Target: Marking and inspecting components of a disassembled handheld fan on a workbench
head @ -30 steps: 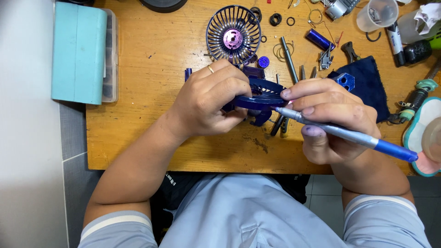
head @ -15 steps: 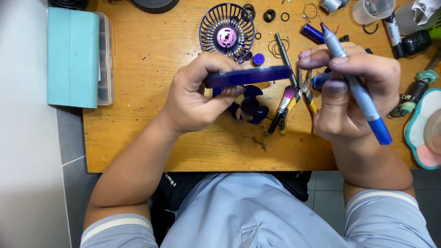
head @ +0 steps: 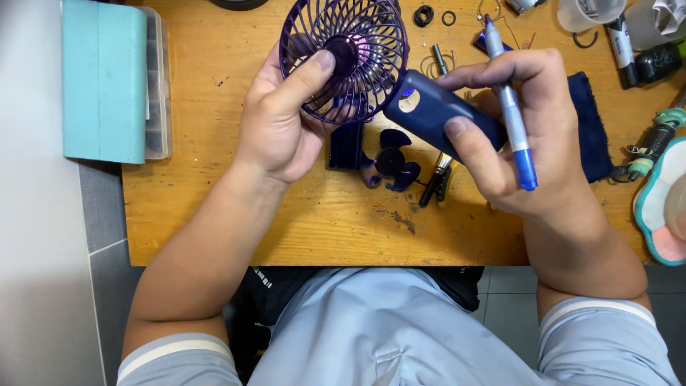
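My left hand (head: 282, 118) holds a dark purple round fan grille (head: 346, 53) above the wooden table, thumb pressed near its hub. My right hand (head: 525, 143) grips the dark blue fan body (head: 439, 114), whose end meets the grille's lower right edge. The same hand also holds a blue-handled screwdriver (head: 511, 107) between its fingers, tip pointing away from me. Below the grille, a purple fan blade (head: 391, 161) and a dark blue flat part (head: 346, 146) lie on the table.
A teal-lidded parts box (head: 107, 78) sits at the table's left end. A dark blue cloth (head: 593, 129) lies under my right hand. Small rings, screws, wires and tools are scattered along the far edge. A teal and pink object (head: 661, 207) sits at the right.
My left hand has picked up the fan grille from the table's far side and lifted it. The right hand now holds the blue body against it, screwdriver still in its fingers.
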